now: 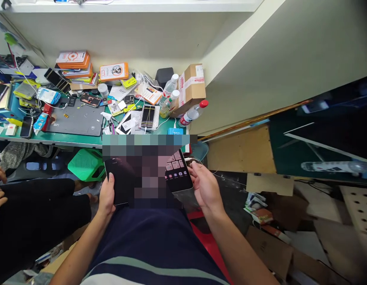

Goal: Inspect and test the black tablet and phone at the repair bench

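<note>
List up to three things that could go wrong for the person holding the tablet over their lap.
1. The tablet is held only at its edges by the left hand and right hand; it might slip.
2. The white cable at its top corner could snag.
3. The cluttered green bench offers little room to set it down.

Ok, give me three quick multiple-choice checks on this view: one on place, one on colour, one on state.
1. Where does the cardboard box sit?
A. far right end of the green table
B. on the floor
C. on the stool

2. What colour is the cap of the bottle lying on its side?
A. blue
B. red
C. white

3. How is the tablet held?
A. left hand only
B. lying on the table
C. by the left hand and right hand

Answers: 1 A, it stands by the wall at the table's end. 2 B, the cap shows red. 3 C, one hand grips each side.
</note>
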A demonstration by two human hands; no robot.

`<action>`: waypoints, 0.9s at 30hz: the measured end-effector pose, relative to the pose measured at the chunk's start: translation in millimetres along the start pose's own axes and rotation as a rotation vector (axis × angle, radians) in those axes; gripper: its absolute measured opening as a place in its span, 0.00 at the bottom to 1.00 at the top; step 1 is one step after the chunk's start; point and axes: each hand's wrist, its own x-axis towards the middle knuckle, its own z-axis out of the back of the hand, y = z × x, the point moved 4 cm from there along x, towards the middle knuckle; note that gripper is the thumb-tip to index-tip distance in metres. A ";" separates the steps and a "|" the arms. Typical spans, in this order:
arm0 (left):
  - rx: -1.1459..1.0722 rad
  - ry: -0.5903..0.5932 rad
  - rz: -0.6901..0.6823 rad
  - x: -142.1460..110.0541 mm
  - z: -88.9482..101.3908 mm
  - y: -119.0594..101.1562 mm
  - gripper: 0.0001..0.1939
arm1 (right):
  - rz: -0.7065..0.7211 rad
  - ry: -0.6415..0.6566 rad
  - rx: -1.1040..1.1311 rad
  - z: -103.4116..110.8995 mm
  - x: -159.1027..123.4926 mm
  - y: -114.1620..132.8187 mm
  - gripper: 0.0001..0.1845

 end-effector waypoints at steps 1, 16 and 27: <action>0.013 0.014 -0.001 -0.5 0.1 -1.2 0.24 | -0.043 0.028 0.033 -1.9 1.4 -1.9 0.27; 0.059 0.035 0.006 -18.7 15.4 3.7 0.30 | -0.146 0.098 -0.003 -8.6 2.3 -29.7 0.26; -0.115 -0.058 0.047 -70.7 16.4 36.7 0.27 | -0.209 0.188 0.002 20.5 -11.3 -40.3 0.25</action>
